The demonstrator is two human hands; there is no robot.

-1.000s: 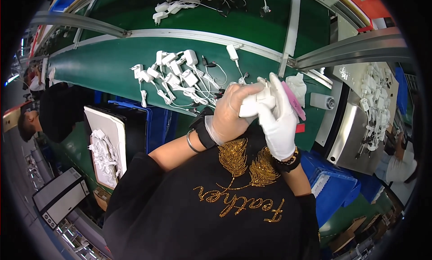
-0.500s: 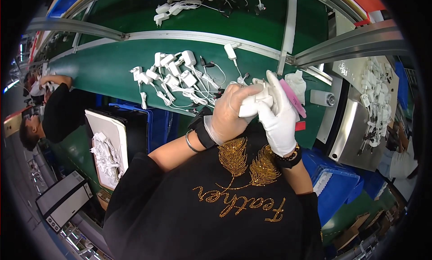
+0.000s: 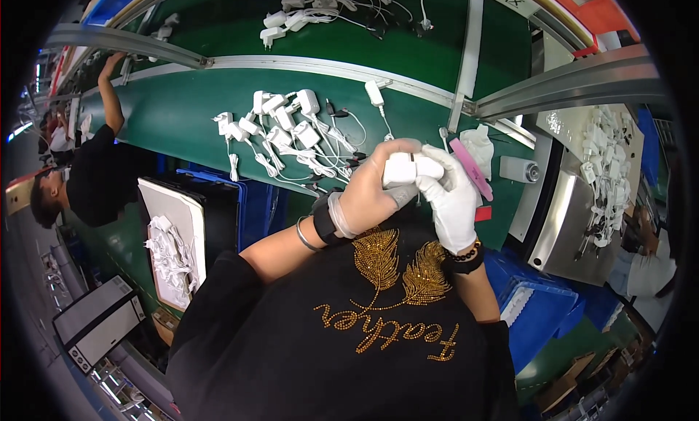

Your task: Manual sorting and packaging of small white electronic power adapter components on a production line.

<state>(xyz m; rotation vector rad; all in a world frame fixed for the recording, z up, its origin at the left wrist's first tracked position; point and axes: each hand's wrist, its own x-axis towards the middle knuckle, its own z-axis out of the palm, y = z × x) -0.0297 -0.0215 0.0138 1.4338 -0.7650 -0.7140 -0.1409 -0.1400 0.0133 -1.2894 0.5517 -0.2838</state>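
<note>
Green workbench (image 3: pixel 182 100) — at its near edge, right of the adapter pile (image 3: pixel 306 134), left hand (image 3: pixel 364 191) and right hand (image 3: pixel 453 206) together grip a white power adapter (image 3: pixel 398 172) — steady, even pressure should serve best.

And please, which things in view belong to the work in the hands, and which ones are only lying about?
Seem to belong:
- white adapter, held between left hand and right hand
- corded adapters, heaped on the green bench

Probably just lying about:
- pink strip
- crumpled white cloth or tissue
- white bottle
</note>
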